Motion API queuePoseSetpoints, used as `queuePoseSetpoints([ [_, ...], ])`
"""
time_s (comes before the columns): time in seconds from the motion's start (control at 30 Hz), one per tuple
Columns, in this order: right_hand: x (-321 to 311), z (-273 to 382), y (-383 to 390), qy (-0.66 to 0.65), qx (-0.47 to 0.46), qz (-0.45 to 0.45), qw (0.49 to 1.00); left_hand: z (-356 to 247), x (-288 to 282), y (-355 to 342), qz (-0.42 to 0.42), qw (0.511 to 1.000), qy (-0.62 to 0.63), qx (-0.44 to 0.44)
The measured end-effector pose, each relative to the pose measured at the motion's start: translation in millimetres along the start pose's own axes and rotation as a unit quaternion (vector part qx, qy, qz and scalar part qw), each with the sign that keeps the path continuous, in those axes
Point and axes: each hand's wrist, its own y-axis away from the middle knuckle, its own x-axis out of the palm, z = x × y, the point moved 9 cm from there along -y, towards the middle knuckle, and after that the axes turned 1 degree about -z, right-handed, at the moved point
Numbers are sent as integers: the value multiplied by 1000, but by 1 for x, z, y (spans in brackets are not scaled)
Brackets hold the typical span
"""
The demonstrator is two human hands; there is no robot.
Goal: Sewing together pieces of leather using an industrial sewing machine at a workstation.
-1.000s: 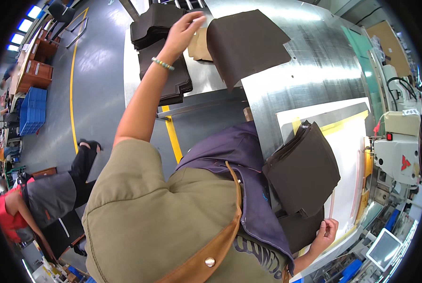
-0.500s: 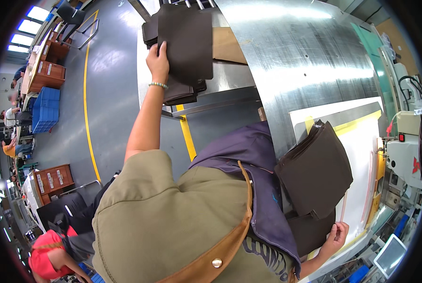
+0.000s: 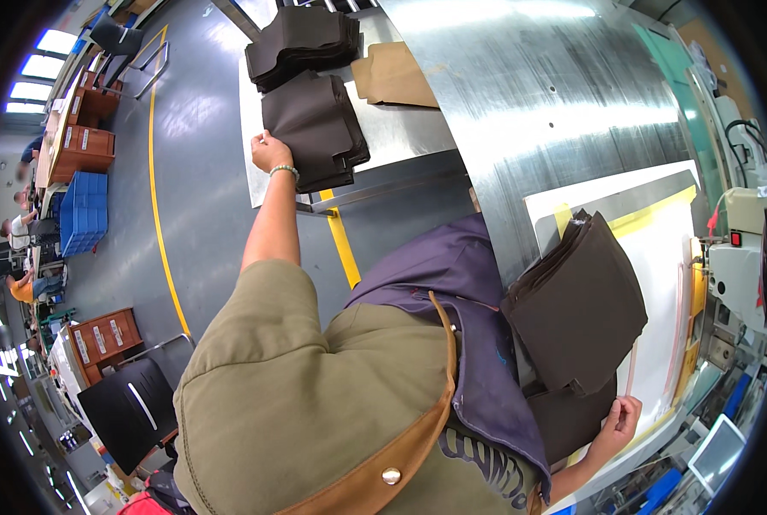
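My left hand (image 3: 272, 152), with a beaded bracelet at the wrist, is closed at the near left edge of a dark brown sheet (image 3: 308, 116). That sheet lies on top of the nearer stack on the metal side table (image 3: 401, 129). Its fingertips are partly hidden. My right hand (image 3: 622, 421) is closed, thumb and fingers pinched at the edge of a lower dark brown sheet (image 3: 576, 421) close to my body. Partly over this sheet lies a thick, slightly fanned pile of brown sheets (image 3: 581, 300), untouched by either hand.
Another brown stack (image 3: 302, 43) and a tan piece (image 3: 396, 75) are on the side table. A broad metal worktop (image 3: 538, 103) spans the upper right, with a yellow-taped white board (image 3: 658, 257). Machinery (image 3: 735, 266) stands at the right. A black chair (image 3: 130, 412) is behind at left.
My left hand has moved down and slightly left; the sheet it held raised over the stacks now lies on the nearer one. My right hand has barely moved. The person in red is mostly out of view.
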Motion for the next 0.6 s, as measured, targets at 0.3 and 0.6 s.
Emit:
queuePoseSetpoints([
  [0.3, 2, 0, 1, 3, 9, 29, 1000, -11, 11, -7, 12, 999, -33, -19],
  [0.6, 4, 0, 0, 4, 18, 28, 999, -27, 6, 5, 23, 988, -143, -58],
])
